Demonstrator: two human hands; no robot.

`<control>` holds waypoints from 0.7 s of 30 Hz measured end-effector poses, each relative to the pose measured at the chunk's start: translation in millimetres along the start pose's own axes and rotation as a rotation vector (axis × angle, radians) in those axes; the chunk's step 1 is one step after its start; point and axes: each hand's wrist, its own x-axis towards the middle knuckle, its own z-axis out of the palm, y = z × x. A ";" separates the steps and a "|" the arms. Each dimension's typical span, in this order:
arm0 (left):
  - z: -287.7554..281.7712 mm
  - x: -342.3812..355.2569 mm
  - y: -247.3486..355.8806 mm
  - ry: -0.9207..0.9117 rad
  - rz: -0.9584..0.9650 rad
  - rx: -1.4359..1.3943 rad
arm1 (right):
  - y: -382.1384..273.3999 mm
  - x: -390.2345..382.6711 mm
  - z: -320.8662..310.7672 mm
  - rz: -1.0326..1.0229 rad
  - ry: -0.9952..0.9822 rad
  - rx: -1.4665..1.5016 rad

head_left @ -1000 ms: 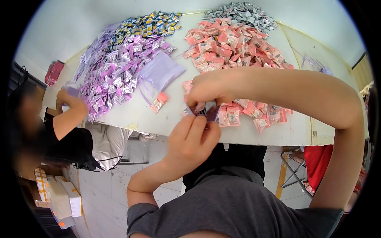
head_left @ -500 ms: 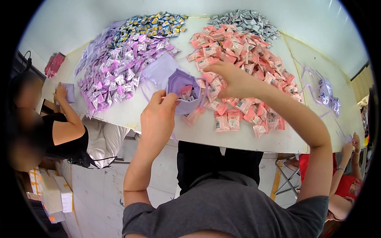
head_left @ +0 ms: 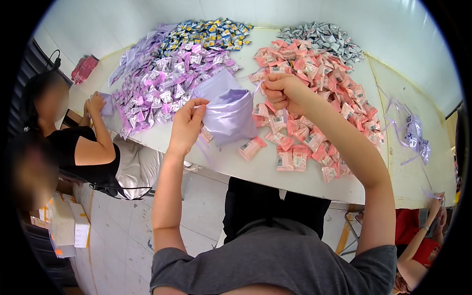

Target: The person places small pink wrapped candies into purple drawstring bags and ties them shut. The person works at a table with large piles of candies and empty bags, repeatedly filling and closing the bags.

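Pink plastic packets [head_left: 341, 91] heaped right on white table [head_left: 407, 182], purple-silver plastic packets [head_left: 169, 76] left, grey packets [head_left: 322, 42] behind pink ones; between 2 heaps, shiny lilac fabric bag [head_left: 230, 119], contents hidden, overlapping flat lilac cloth [head_left: 215, 83]; left hand [head_left: 187, 126] pinching bag's edge, right hand [head_left: 285, 93] gripping lilac ribbon [head_left: 257, 88]

Over on my left I've got a co-worker [head_left: 91, 147] in a black top and pale trousers [head_left: 132, 164], right by the table [head_left: 408, 182] — and red packs [head_left: 84, 69] sit up near that far-left edge. Down low I'm seeing boxes [head_left: 81, 223], pale, taped, resting on a light tiled floor [head_left: 132, 236]. Across to my right — there's a person in red [head_left: 425, 250], partly cut off. White wall [head_left: 275, 12] along the back.
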 end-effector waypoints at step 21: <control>-32.6 16.8 19.3 -0.088 0.208 0.221 | -9.3 12.2 29.1 -0.495 0.136 -1.304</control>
